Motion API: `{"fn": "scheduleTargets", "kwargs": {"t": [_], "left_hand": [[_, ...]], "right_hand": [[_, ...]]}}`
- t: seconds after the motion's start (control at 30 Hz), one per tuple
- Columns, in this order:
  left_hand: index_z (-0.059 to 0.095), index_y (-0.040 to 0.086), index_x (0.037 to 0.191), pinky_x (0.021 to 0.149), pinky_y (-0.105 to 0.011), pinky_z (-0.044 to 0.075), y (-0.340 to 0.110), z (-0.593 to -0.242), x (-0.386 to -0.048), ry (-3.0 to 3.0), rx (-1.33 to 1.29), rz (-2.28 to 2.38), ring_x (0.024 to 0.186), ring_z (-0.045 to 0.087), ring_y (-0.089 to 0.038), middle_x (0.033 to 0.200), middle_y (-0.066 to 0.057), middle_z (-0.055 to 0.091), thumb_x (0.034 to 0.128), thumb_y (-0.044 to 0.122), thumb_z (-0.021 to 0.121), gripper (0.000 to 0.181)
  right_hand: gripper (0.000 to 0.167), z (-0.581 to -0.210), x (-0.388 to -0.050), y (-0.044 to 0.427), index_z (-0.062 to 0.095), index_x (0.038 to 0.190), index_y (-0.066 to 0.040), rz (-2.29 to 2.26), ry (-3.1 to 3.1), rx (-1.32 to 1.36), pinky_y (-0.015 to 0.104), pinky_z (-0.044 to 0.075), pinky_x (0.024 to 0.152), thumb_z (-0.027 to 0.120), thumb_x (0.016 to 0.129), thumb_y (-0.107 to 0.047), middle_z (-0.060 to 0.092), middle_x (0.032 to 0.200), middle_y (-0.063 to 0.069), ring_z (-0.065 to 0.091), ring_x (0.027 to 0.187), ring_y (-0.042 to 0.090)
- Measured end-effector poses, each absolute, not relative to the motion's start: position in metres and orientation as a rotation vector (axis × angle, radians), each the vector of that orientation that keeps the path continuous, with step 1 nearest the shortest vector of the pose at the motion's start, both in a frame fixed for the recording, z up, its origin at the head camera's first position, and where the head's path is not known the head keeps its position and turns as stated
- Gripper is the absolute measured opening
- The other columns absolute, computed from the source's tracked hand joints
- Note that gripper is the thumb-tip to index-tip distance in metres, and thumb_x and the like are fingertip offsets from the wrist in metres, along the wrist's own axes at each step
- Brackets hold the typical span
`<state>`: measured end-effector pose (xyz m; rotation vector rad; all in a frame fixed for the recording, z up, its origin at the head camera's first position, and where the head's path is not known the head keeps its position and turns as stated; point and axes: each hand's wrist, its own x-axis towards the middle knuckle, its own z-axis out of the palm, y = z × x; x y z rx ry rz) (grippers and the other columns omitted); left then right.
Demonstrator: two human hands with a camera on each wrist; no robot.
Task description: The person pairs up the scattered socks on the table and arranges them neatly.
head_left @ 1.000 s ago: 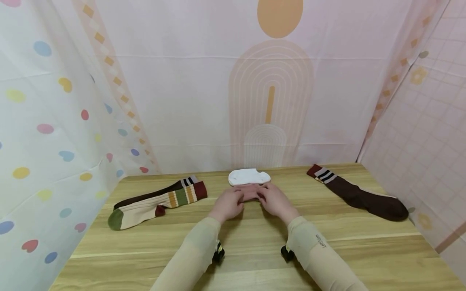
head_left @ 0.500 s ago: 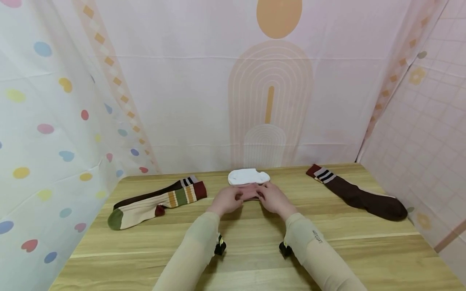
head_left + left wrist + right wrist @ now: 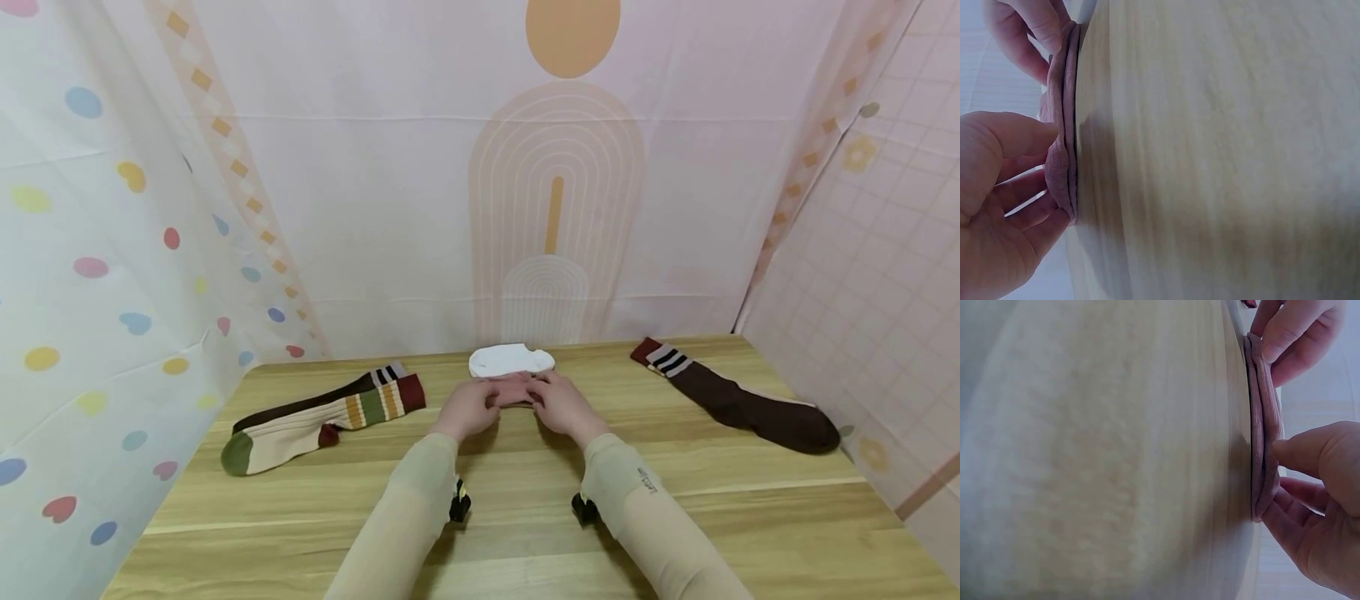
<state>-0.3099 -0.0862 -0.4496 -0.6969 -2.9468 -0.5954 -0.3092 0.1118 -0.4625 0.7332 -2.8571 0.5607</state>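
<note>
A folded pink sock point(image 3: 513, 389) lies flat in layers on the wooden table, close behind the middle of the far edge. My left hand point(image 3: 467, 408) grips its left end, with the thumb on the upper layer and the fingers at the side, as the left wrist view shows. At the right end my right hand point(image 3: 1325, 506) holds the same sock point(image 3: 1265, 425) between thumb and fingers. Just beyond it, a white low-cut sock point(image 3: 512, 360) lies flat, its near edge meeting or partly under the pink one; I cannot tell which.
On the left lie a cream sock point(image 3: 285, 442) with green, orange and dark red parts and a dark brown striped sock point(image 3: 307, 402) partly behind it. Another dark brown sock point(image 3: 738, 408) lies at the right. A patterned cloth point(image 3: 390, 208) hangs behind the table point(image 3: 517, 550).
Both hands have moved slightly away from me with the pink sock. The white sock has shifted a little toward the back edge. The other socks stay where they were.
</note>
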Motion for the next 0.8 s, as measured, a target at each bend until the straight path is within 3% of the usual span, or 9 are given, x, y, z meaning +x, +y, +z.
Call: {"fn": "scheduleTargets", "kwargs": {"t": [0.13, 0.27, 0.5, 0.6, 0.8], "left_hand": [[0.064, 0.005, 0.084, 0.083, -0.044, 0.048, -0.0856, -0.4513, -0.3104, -2.913, -0.715, -0.562, 0.088, 0.060, -0.029, 0.091, -0.009, 0.062, 0.0819, 0.005, 0.070, 0.007], [0.053, 0.009, 0.073, 0.074, -0.042, 0.045, -0.0842, -0.4531, -0.3108, -2.906, -0.707, -0.542, 0.077, 0.052, -0.025, 0.080, -0.005, 0.052, 0.0801, 0.004, 0.070, 0.018], [0.064, 0.007, 0.079, 0.075, -0.040, 0.047, -0.0829, -0.4513, -0.3086, -2.935, -0.666, -0.517, 0.077, 0.055, -0.023, 0.078, -0.005, 0.059, 0.0836, 0.007, 0.069, 0.007], [0.070, 0.006, 0.087, 0.079, -0.041, 0.050, -0.0834, -0.4508, -0.3073, -2.945, -0.660, -0.497, 0.085, 0.062, -0.026, 0.085, -0.007, 0.067, 0.0856, 0.009, 0.069, 0.003], [0.074, 0.006, 0.100, 0.088, -0.043, 0.051, -0.0836, -0.4504, -0.3062, -2.964, -0.663, -0.501, 0.099, 0.065, -0.029, 0.100, -0.009, 0.071, 0.0882, 0.009, 0.069, 0.013]], "right_hand": [[0.034, -0.4610, -0.3095, 0.1111, 0.064, 0.127, -0.001, 0.543, -2.878, 0.742, 0.050, 0.038, 0.106, 0.065, 0.093, -0.005, 0.056, 0.134, 0.022, 0.051, 0.122, 0.042], [0.032, -0.4592, -0.3085, 0.1091, 0.065, 0.124, -0.001, 0.520, -2.898, 0.738, 0.049, 0.038, 0.106, 0.065, 0.092, -0.004, 0.060, 0.130, 0.019, 0.055, 0.120, 0.037], [0.016, -0.4594, -0.3082, 0.1072, 0.066, 0.106, -0.004, 0.515, -2.894, 0.758, 0.046, 0.041, 0.097, 0.066, 0.090, -0.002, 0.068, 0.105, 0.012, 0.063, 0.101, 0.028], [0.023, -0.4584, -0.3066, 0.1081, 0.066, 0.114, -0.004, 0.549, -2.919, 0.746, 0.044, 0.039, 0.099, 0.066, 0.091, -0.003, 0.068, 0.114, 0.013, 0.062, 0.108, 0.029], [0.036, -0.4571, -0.3045, 0.1107, 0.063, 0.128, -0.002, 0.586, -2.932, 0.747, 0.045, 0.035, 0.104, 0.065, 0.092, -0.004, 0.062, 0.130, 0.015, 0.056, 0.122, 0.031]]}}
